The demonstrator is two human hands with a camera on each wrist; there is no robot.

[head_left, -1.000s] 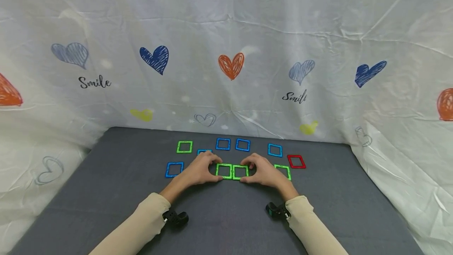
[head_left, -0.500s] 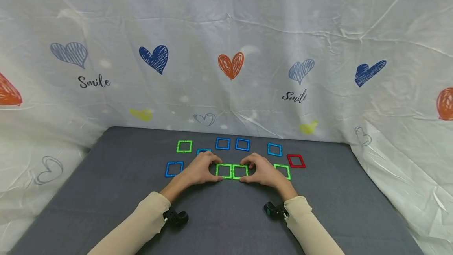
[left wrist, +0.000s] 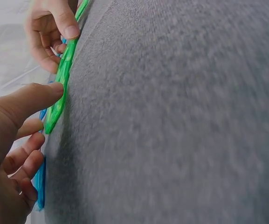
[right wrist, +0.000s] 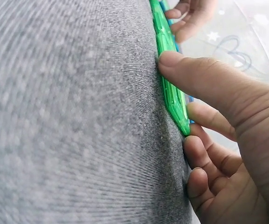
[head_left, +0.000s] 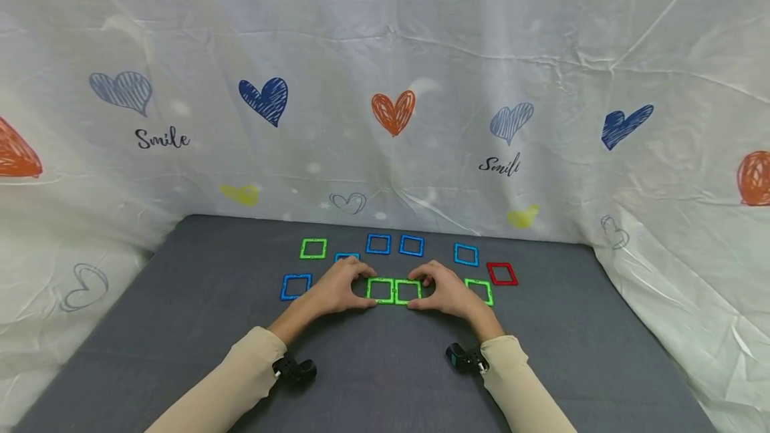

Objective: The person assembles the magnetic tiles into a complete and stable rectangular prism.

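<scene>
Two green square frame tiles lie flat, edge to edge, at the middle of the grey table. My left hand pinches the left green tile between thumb and fingers at its near and far edges. On the other side, my right hand grips the right green tile the same way. The left wrist view shows the left thumb on the near rim of the green tile. In the right wrist view the right thumb presses the near rim of its green tile.
Behind the hands lie blue square tiles, one partly hidden by the left hand. A blue tile and a green tile are to the left. A red tile and another green tile lie right. A white curtain hangs behind.
Both hands keep their hold and the two green tiles stay joined in place. Only a slight shift of the forearms and the head view shows.
</scene>
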